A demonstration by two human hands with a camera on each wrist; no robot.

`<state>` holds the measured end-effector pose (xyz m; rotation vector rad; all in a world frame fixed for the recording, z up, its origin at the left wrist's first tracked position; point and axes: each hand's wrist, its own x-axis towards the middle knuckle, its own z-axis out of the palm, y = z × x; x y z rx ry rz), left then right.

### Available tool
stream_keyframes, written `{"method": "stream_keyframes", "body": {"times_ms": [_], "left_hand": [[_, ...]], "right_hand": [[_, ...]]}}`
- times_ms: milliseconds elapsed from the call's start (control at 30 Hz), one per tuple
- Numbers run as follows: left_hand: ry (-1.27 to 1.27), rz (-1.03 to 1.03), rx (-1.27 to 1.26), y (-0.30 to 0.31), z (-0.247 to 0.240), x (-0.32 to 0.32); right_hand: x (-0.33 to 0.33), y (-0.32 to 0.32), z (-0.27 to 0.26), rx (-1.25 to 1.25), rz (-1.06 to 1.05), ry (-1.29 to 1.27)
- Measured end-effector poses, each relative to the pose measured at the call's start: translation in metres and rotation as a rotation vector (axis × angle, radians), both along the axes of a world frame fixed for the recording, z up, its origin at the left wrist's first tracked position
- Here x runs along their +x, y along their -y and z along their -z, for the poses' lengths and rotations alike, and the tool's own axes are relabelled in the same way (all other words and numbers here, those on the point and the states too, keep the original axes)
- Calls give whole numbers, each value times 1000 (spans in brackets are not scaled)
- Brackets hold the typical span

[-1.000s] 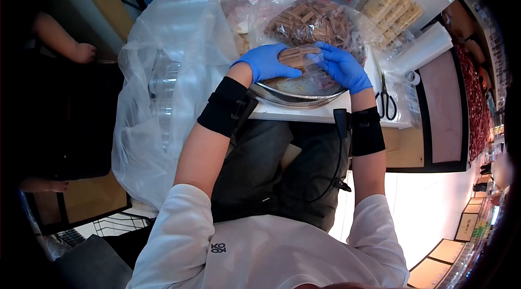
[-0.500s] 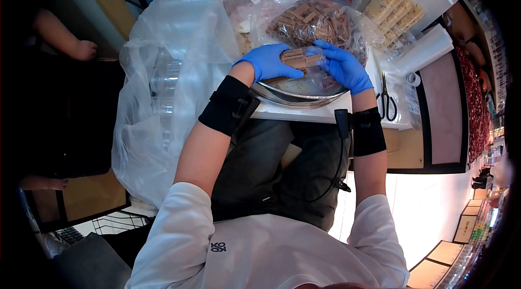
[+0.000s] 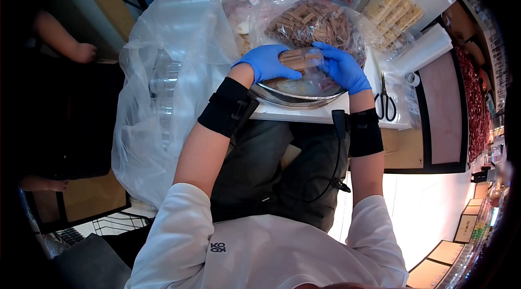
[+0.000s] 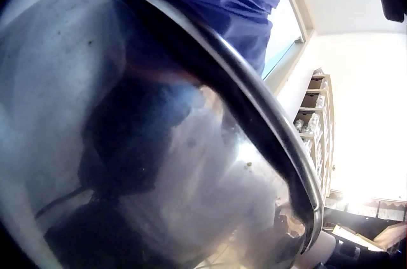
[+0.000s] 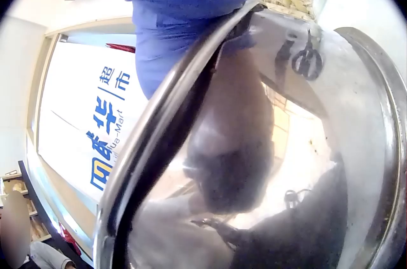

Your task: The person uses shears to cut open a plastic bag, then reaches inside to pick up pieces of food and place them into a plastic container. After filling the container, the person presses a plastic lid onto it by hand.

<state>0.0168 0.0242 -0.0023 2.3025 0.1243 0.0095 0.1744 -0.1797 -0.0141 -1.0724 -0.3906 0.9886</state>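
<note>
In the head view, a clear plastic jar filled with flat brown sticks lies on its side over a shiny metal basin. My blue-gloved left hand grips the jar's left end, its thumb along the near side. At the other end, my blue-gloved right hand touches the jar's mouth with extended fingers. Behind the jar, a large clear bag of the same brown sticks fills the far part of the basin. Both wrist views show mostly the basin's outer wall, which hides the fingers there.
Scissors, a tape roll and a plastic roll lie to the right. Tubs of pale pieces stand behind. On the left, a large translucent bag holds clear jars. Another person's arm is at far left.
The jar turns slightly in my left hand. My right hand shifts a little left, its fingertips coming closer against the jar's mouth. The basin and bags stay put.
</note>
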Motion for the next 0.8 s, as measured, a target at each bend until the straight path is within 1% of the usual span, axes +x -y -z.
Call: {"method": "stream_keyframes", "body": {"times_ms": [133, 200, 333, 400, 533, 600, 733, 800], "left_hand": [[23, -28, -1, 1, 2, 0], [38, -21, -2, 1, 2, 0], [91, 15, -46, 0, 3, 0], [98, 26, -60, 1, 1, 0], [137, 36, -67, 0, 5, 1], [189, 35, -41, 0, 7, 0], [162, 49, -9, 1, 3, -1], [192, 28, -7, 2, 3, -2]], "right_hand": [[0, 2, -1, 0, 20, -28], [-3, 2, -4, 25, -45, 34], [-9, 4, -11, 54, -74, 50], [-7, 5, -12, 125, -188, 72], [-14, 7, -17, 139, -185, 100], [-14, 7, -16, 118, -207, 196], [-14, 8, -17, 123, -223, 214], [-14, 7, -17, 134, -217, 184]]}}
